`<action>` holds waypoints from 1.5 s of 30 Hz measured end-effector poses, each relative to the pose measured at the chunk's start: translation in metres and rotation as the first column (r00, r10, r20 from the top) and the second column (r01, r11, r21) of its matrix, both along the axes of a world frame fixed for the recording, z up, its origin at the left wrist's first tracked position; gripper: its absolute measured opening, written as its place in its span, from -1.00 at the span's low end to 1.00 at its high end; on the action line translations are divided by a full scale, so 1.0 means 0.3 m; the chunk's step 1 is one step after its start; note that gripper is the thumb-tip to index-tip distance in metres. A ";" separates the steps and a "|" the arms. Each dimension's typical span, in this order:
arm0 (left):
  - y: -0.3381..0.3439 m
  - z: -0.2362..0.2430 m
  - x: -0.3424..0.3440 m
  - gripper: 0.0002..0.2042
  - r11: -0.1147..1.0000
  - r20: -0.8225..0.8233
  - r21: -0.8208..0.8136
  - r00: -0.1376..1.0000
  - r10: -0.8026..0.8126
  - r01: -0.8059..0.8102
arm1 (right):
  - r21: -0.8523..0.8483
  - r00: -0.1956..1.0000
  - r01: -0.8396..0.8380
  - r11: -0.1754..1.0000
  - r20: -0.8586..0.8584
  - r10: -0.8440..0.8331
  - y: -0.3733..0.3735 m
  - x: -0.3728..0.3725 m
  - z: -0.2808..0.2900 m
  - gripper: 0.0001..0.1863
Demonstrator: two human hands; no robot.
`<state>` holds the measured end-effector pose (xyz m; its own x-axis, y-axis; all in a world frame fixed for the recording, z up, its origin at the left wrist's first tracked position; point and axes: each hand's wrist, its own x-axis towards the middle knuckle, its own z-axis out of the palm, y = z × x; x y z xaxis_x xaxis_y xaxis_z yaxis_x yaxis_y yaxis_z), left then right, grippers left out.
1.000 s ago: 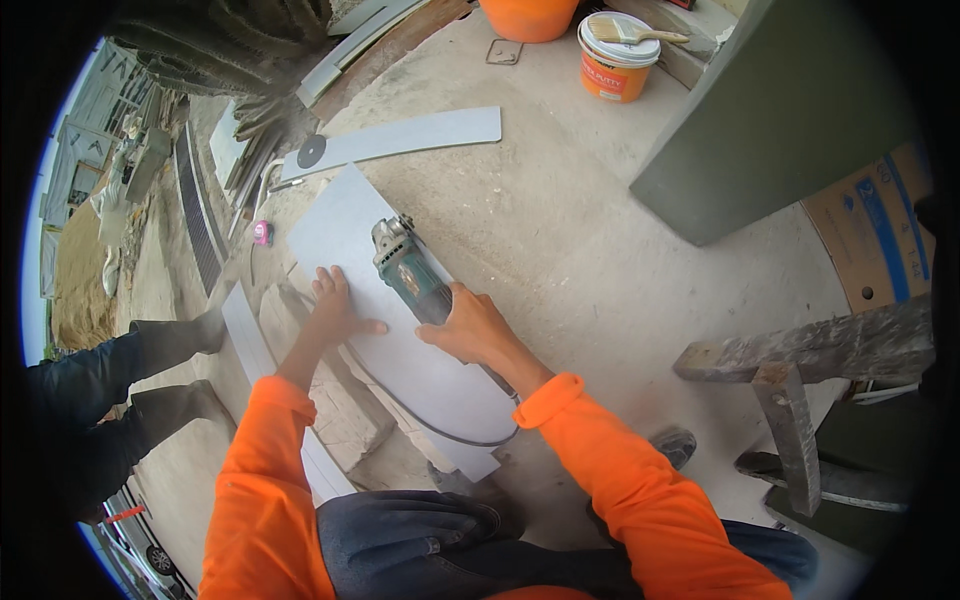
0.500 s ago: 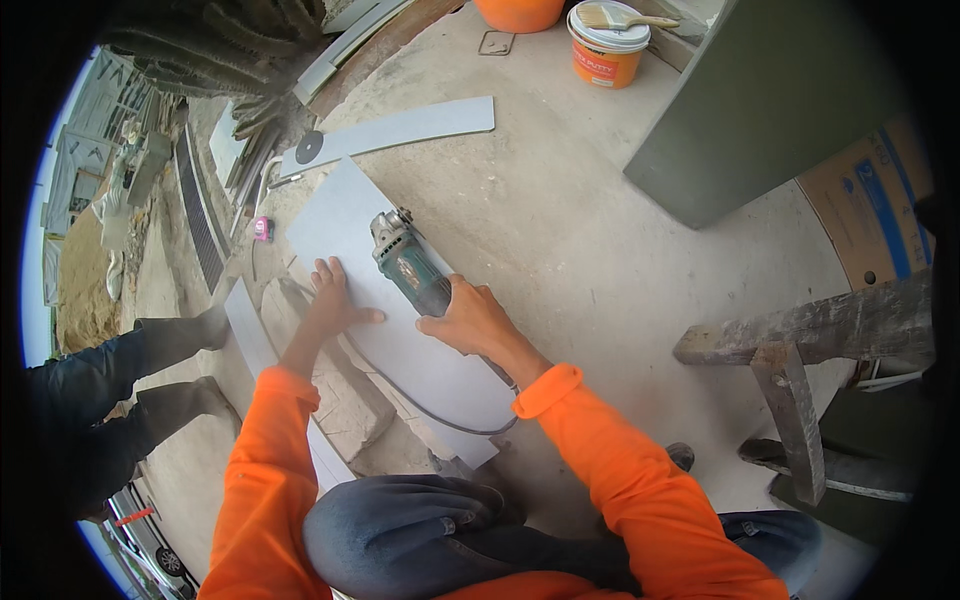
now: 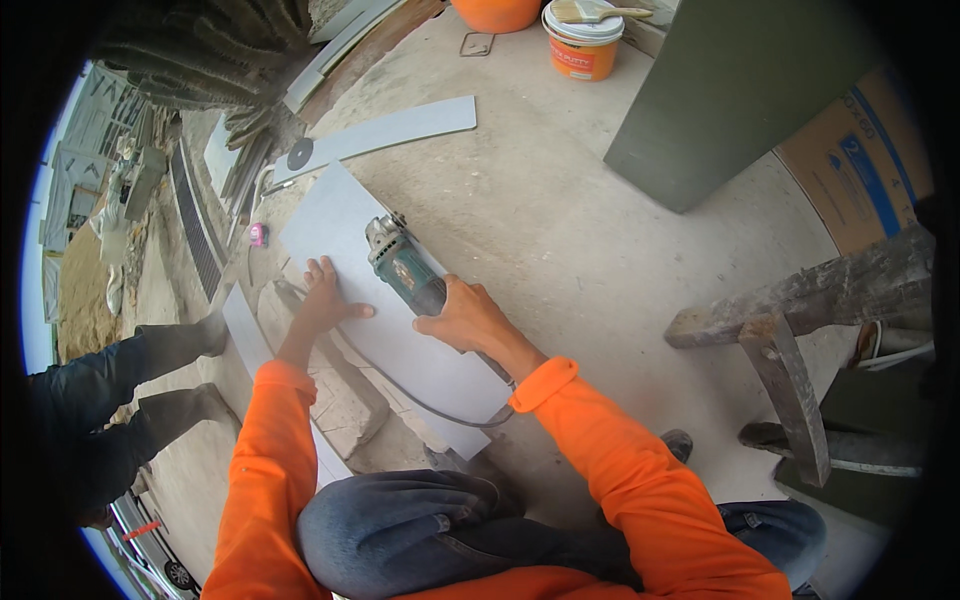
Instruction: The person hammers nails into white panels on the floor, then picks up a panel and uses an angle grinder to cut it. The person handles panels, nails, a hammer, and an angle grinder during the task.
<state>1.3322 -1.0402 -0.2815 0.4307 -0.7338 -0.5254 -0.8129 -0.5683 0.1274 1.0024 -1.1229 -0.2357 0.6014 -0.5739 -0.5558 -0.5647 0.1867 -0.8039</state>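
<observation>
My right hand [image 3: 470,312] wraps round the body of a green angle grinder [image 3: 408,275] with a metal gear head. The grinder rests over the right long edge of a pale grey tile [image 3: 335,225], its head pointing away from me. Its disc is hardly visible. A dark cord runs from the grinder's rear and curves across the near part of the tile. My left hand [image 3: 325,305] lies flat with fingers spread at the tile's left edge. Beneath the tile is a rough stone slab [image 3: 345,400].
Beyond lie a narrow tile strip [image 3: 430,122], a black disc [image 3: 300,153] and a pink tape measure [image 3: 259,235]. A putty bucket [image 3: 583,60] bears a paintbrush [image 3: 590,11]. At right stand a large dark panel [image 3: 700,120], a cardboard box [image 3: 850,170] and a wooden bench [image 3: 790,300]. Another person's boots [image 3: 180,340] are at left.
The whole view has shifted slightly, with most surroundings now a little further left. Both hands and the grinder keep nearly the same place on the tile.
</observation>
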 end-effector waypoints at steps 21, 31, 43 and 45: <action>0.009 -0.008 0.005 0.57 0.999 0.002 -0.035 1.000 0.006 -0.006 | 0.022 1.000 -0.001 1.000 0.007 0.000 0.057 -0.099 0.001 -0.34; 0.013 -0.018 0.011 0.57 0.999 0.005 -0.044 1.000 0.011 -0.011 | 0.003 0.999 0.010 1.000 0.033 -0.010 0.085 -0.148 0.000 -0.34; 0.016 -0.022 0.014 0.56 0.999 0.001 -0.047 1.000 0.015 -0.015 | -0.075 1.000 -0.016 0.997 -0.008 0.015 0.126 -0.197 -0.031 -0.16; 0.018 -0.023 0.014 0.55 0.999 -0.006 -0.048 1.000 0.010 -0.010 | -0.045 1.000 -0.009 0.999 0.009 0.010 0.133 -0.208 -0.035 -0.22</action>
